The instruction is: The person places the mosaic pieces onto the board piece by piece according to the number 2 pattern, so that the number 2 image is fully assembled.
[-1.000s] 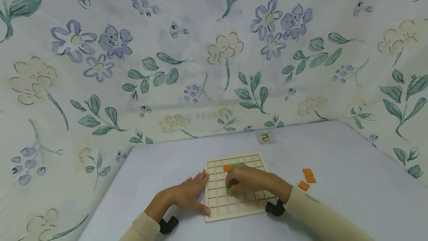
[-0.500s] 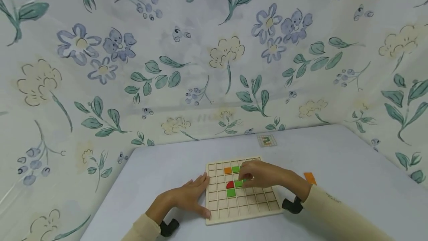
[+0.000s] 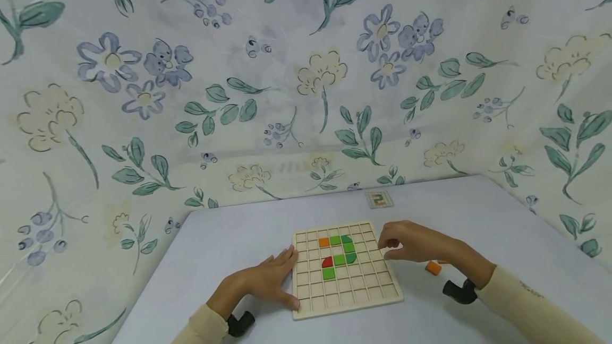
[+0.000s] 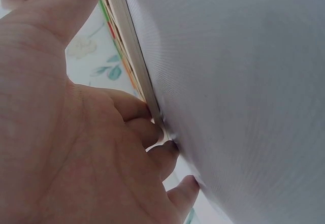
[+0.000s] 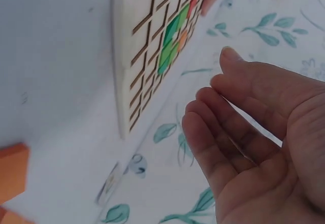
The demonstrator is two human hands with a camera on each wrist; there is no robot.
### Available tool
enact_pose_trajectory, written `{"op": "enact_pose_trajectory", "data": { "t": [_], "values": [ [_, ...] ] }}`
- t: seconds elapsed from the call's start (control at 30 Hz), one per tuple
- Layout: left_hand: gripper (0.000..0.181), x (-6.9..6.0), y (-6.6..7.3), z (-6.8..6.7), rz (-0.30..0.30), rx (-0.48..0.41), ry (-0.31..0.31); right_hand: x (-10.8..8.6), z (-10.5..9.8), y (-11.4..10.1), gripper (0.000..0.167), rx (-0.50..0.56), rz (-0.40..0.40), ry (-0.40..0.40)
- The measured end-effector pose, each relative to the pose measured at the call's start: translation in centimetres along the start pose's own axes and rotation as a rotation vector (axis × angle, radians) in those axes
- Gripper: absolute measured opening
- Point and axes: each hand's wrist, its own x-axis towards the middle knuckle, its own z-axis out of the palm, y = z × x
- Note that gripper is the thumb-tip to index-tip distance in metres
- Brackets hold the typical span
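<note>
In the head view, a wooden grid board (image 3: pixel 363 296) lies on the white table. Several tiles sit in its cells: an orange square tile (image 3: pixel 324 242), green squares such as one green tile (image 3: pixel 329 273), two rounded dark green pieces and a rounded red tile (image 3: pixel 327 262). My left hand (image 3: pixel 268 281) rests at the board's left edge, fingers straight and thumb against the near corner. Beyond the right edge hovers my right hand (image 3: pixel 418 241), its fingers loosely bent. The right wrist view shows a gap between thumb and fingers of this hand (image 5: pixel 254 127), holding nothing.
Loose orange tiles (image 3: pixel 433 268) lie on the table right of the board, partly hidden behind my right forearm. A small pattern card (image 3: pixel 379 199) lies near the table's back edge. Flower-printed cloth (image 3: pixel 287 94) hangs behind the table.
My right hand has moved right, off the board, uncovering the tiles, including the rounded dark green ones at the right. My left hand stays at the board's edge.
</note>
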Motion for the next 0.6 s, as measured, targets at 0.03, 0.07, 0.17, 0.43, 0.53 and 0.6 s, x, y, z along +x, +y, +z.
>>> {"op": "enact_pose_trajectory", "data": {
  "t": [0.03, 0.07, 0.17, 0.43, 0.53, 0.6],
  "values": [
    [0.120, 0.0, 0.0, 0.0, 0.002, 0.000, -0.001, -0.4, -0.1, 0.3, 0.015, 0.002, 0.012, 0.003],
    [0.120, 0.0, 0.0, -0.1, 0.003, 0.002, -0.001, -0.8, -0.1, 0.5, 0.015, 0.007, 0.028, 0.006],
    [0.120, 0.0, -0.1, -0.1, 0.006, -0.002, -0.001, -2.2, -0.4, 1.3, 0.016, 0.010, 0.056, 0.021],
    [0.121, 0.1, -0.2, -0.1, -0.001, 0.001, 0.000, -6.1, -1.0, 4.1, 0.014, 0.090, 0.133, 0.063],
    [0.122, 0.2, -0.2, -0.2, -0.003, 0.005, -0.001, -7.1, -0.7, 4.9, 0.013, 0.106, 0.146, 0.071],
    [0.122, 0.2, -0.2, -0.2, -0.006, 0.009, -0.004, -7.4, -0.5, 5.2, 0.011, 0.106, 0.156, 0.073]
  ]
}}
